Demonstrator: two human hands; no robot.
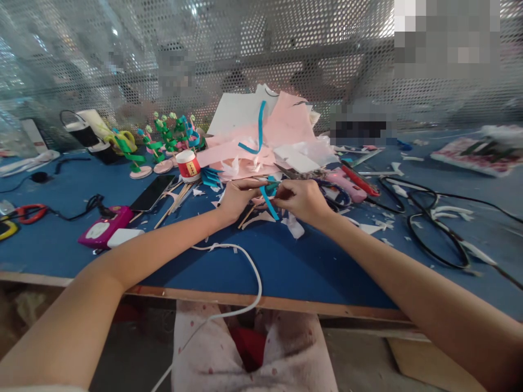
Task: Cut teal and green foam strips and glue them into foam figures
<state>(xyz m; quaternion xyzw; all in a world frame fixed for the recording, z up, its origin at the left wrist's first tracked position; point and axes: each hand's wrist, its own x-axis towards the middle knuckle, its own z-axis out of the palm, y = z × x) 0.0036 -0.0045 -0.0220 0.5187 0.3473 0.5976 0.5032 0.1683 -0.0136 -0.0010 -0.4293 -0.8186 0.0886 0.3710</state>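
My left hand is closed, its fingers pinched on a thin stick that is mostly hidden by the fingers. A blue paper strip hangs down between my two hands, crossing the stick. My right hand is closed too, thumb and forefinger pinching at the strip near the stick. Below the hands lie pink and white paper scraps. Another blue strip, bent at its lower end, rests on pink paper sheets behind them. Folded blue paper pieces lie just left of the hands.
Small paper plants on round pink bases stand at the back left, beside a red and white paper cup. A phone, wooden sticks and a magenta box lie left. Pink glue gun and black cables lie right.
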